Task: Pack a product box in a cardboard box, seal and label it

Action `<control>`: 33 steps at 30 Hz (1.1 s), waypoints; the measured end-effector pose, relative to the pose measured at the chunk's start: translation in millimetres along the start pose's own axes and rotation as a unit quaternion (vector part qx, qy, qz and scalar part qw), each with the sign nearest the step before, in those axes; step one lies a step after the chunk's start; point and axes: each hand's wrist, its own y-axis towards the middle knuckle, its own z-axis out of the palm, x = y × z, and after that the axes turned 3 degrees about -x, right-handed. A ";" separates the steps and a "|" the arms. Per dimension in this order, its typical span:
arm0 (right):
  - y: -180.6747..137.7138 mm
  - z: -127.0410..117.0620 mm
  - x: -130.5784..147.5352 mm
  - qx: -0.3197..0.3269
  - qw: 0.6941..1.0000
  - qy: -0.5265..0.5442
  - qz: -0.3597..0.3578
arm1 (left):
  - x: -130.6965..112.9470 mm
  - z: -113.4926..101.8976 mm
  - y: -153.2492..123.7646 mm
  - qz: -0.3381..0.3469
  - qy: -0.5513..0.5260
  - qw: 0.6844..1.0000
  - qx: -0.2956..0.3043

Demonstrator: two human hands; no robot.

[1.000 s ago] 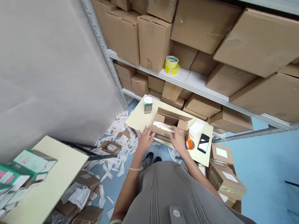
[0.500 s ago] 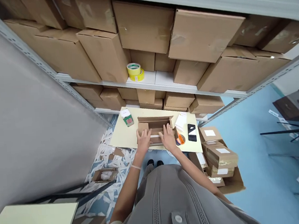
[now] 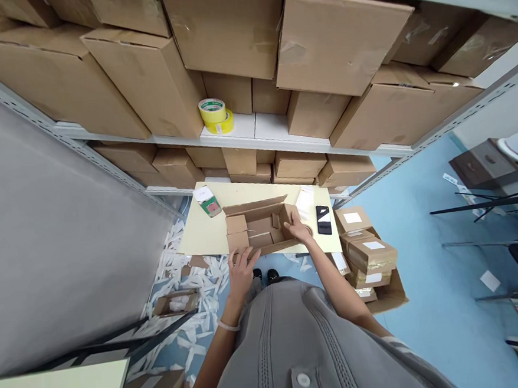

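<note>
An open brown cardboard box (image 3: 258, 228) lies on a small pale yellow table (image 3: 204, 233) in front of me, its flaps spread. My right hand (image 3: 297, 229) rests on the box's right flap, fingers curled over its edge. My left hand (image 3: 241, 270) hovers just below the box's near left corner, fingers apart and holding nothing. A small green and white carton (image 3: 207, 200) sits at the table's far left. A black phone (image 3: 323, 219) lies on the table to the right of the box.
Metal shelving (image 3: 255, 136) packed with brown cartons rises behind the table, with yellow tape rolls (image 3: 215, 115) on one shelf. Stacked labelled parcels (image 3: 366, 251) stand right of the table. White paper strips (image 3: 189, 276) litter the blue floor at left. A grey wall (image 3: 59, 249) closes the left side.
My left hand has drawn back off the box toward me. My right hand has shifted to the right flap, and the box now lies open. The view has tilted up and left.
</note>
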 end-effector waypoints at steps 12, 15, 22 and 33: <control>-12.3 14.4 9.3 -0.057 0.980 -0.184 0.053 | 4.5 10.2 -47.5 -0.125 -0.159 0.973 0.114; -23.7 15.0 12.5 -0.085 0.977 -0.195 0.024 | -1.1 0.1 -31.0 -0.171 -0.098 0.974 0.114; -55.2 14.0 48.2 -0.120 0.964 -0.220 -0.090 | -24.9 -23.3 0.0 -0.273 0.134 0.941 0.148; -75.2 12.1 73.4 -0.018 0.930 -0.270 -0.249 | -95.9 -60.9 -30.1 -0.611 0.285 0.739 0.007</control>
